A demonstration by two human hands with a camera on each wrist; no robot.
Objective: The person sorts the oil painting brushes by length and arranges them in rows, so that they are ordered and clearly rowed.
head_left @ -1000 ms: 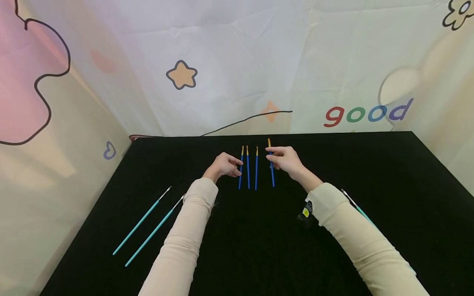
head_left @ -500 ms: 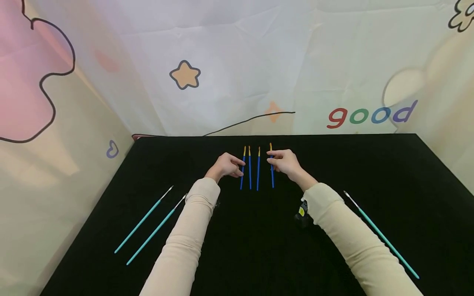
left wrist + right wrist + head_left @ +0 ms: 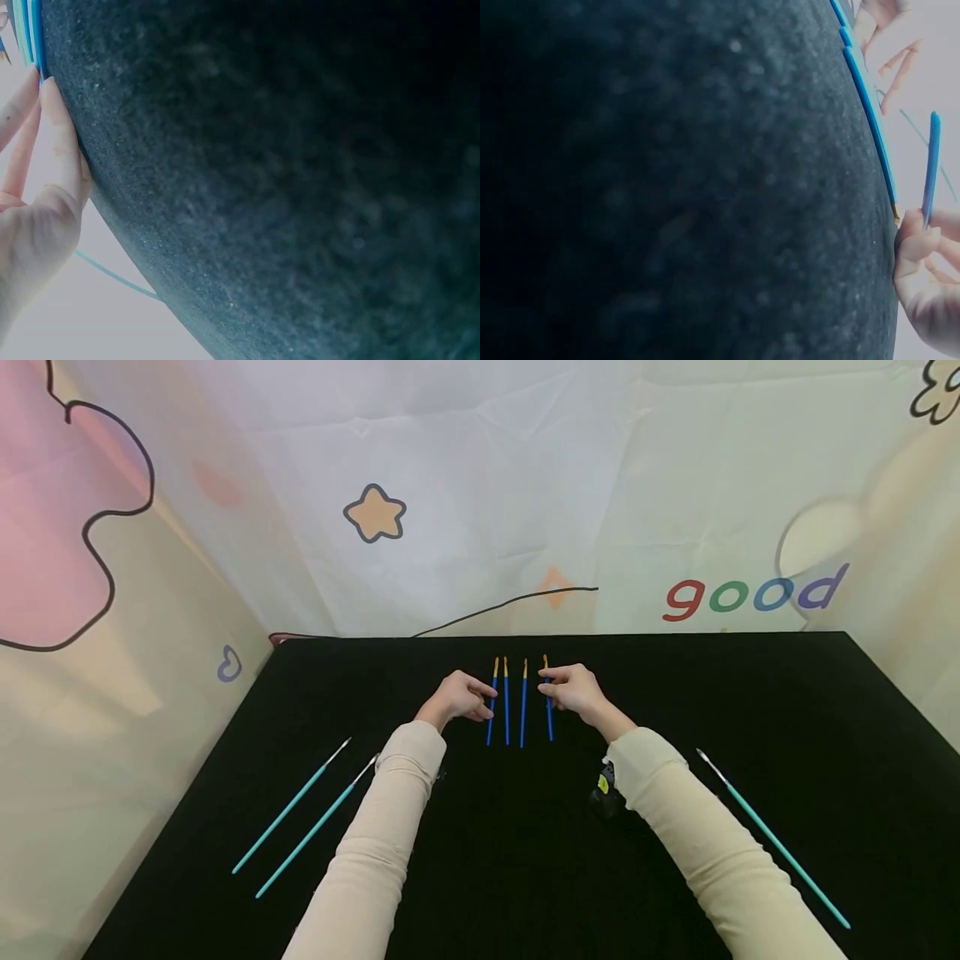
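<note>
Blue paintbrushes with yellow tips stand out in a row on the black table (image 3: 510, 827). My left hand (image 3: 456, 695) pinches the leftmost blue paintbrush (image 3: 489, 732) between thumb and finger, on its shaft. My right hand (image 3: 577, 689) grips the rightmost blue paintbrush (image 3: 550, 723); in the right wrist view its blue handle (image 3: 932, 161) sticks up from the fingertips, tilted off the cloth. Between the hands lie two more, a blue paintbrush (image 3: 506, 714) nearer the left and another blue paintbrush (image 3: 522, 714) nearer the right, untouched.
To the left lie two long turquoise paintbrushes, an outer turquoise paintbrush (image 3: 281, 814) and an inner turquoise paintbrush (image 3: 307, 837), slanting. On the right a third turquoise paintbrush (image 3: 787, 854) lies beside the sleeve. A printed curtain (image 3: 480, 485) hangs behind the table's far edge.
The paintbrush in my right hand has come lower and a little left, towards the row. My left hand keeps its place on the leftmost paintbrush.
</note>
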